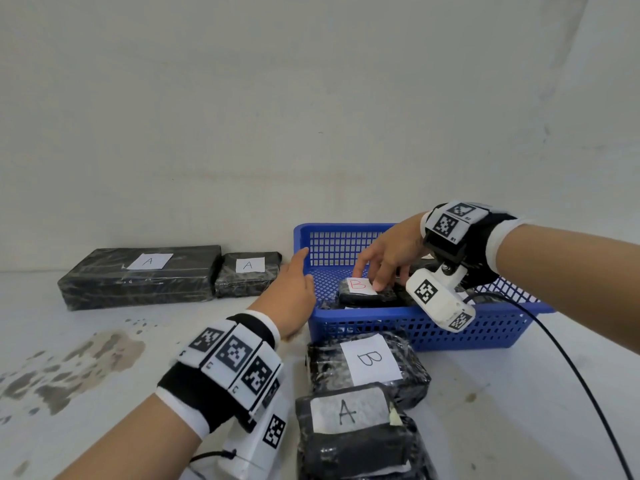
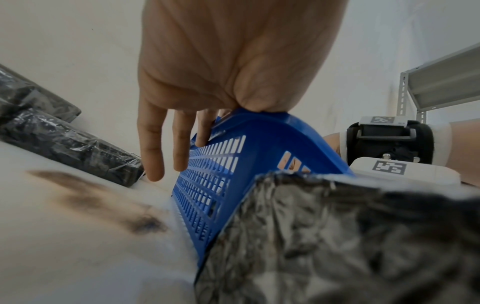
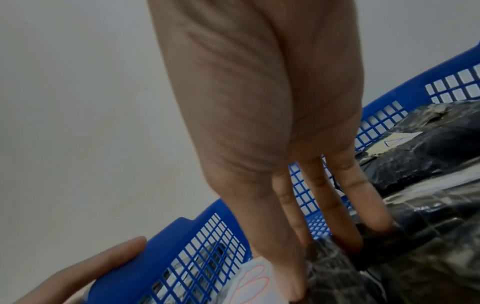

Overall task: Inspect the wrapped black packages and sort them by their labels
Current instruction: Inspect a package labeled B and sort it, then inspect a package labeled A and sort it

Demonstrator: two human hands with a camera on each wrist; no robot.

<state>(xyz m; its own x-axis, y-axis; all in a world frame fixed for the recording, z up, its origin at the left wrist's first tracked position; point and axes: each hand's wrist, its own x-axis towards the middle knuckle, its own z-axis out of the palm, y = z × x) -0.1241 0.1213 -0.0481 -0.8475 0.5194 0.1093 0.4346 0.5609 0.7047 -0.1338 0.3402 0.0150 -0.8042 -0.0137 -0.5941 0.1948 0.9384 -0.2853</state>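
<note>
1. our right hand (image 1: 388, 252) reaches down into the blue basket (image 1: 349, 322), fingers spread and nearly straight, tips touching the small package with the red b label (image 1: 363, 292). we do not see the fingers curl round it, so we judge it touched, not yet held.
2. our left hand (image 1: 294, 294) lies against the basket's left rim; the left wrist view shows the palm pressed on the rim with straight fingers hanging down the outer wall, apart.
3. that package lies inside the basket near its front wall, label up, on other wrapped packages.
4. risk: the wrap looks slick and crinkled, so a fingertip-only lift could let the package slip back. the basket might slide if the left hand eases off.
5. risk: another b package (image 1: 369, 363) and an a package (image 1: 349, 420) lie just in front of the basket, while two a packages (image 1: 142, 275) sit at the left wall; a mixed drop is possible.
6. the red-b package's long axis runs roughly left to right, lying flat, its letter upright towards us.
</note>
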